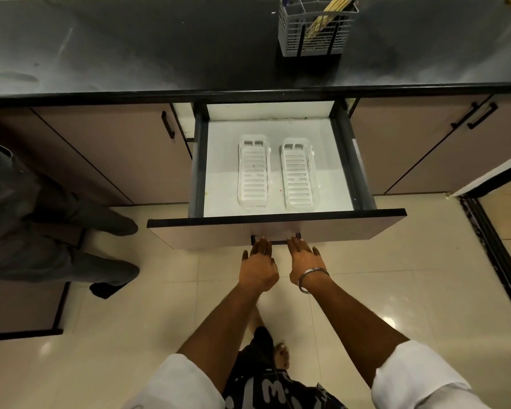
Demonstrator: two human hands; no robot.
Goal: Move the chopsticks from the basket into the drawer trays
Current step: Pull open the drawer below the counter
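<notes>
Two trays (253,175) (300,172), one basket (314,31), one drawer (278,231).

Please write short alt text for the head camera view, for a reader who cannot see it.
Both hands, left hand and right hand, touch the handle of an open drawer holding two empty white trays. Chopsticks stand in a basket on the dark counter behind.

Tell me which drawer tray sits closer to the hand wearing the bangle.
The right-hand tray: it lies on the right hand's side; the other tray lies left of it.
</notes>
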